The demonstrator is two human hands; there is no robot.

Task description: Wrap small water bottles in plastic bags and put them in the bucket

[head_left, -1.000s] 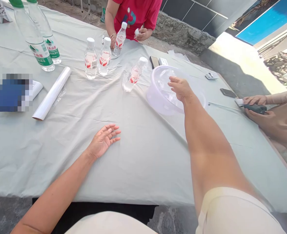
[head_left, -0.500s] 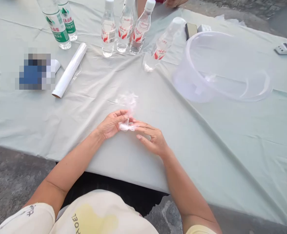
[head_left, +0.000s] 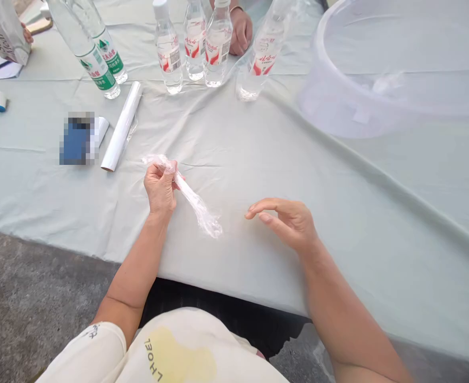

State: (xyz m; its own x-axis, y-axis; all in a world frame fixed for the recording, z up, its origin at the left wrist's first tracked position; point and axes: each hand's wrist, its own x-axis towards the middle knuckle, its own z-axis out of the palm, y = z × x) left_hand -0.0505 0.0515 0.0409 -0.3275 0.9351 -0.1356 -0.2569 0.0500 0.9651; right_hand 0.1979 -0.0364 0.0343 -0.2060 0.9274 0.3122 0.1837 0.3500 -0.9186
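A strip of clear plastic film (head_left: 198,205), bunched into a rope, is pinched in my left hand (head_left: 161,187). One short end sticks out beyond the fingers, and the longer end slants down to the right with a frayed, crumpled tip. My right hand (head_left: 284,221) is apart from the film, over the cloth to its right. Its fingers are curved with a gap between thumb and forefinger, and nothing shows in them. Up and left of my left hand lies a roll of cling film (head_left: 122,127) on the pale tablecloth (head_left: 254,159).
Several water bottles (head_left: 217,50) stand at the back, one bottle (head_left: 258,58) leaning. At the right is a large translucent basin (head_left: 338,114) with some crumpled plastic. A blurred-out blue item (head_left: 75,141) lies left of the roll. Another person's hand (head_left: 240,32) rests behind the bottles.
The hands have parted: my left hand has moved up and left with the film, now a longer strip, and my right hand has let go and moved right. The view has shifted.
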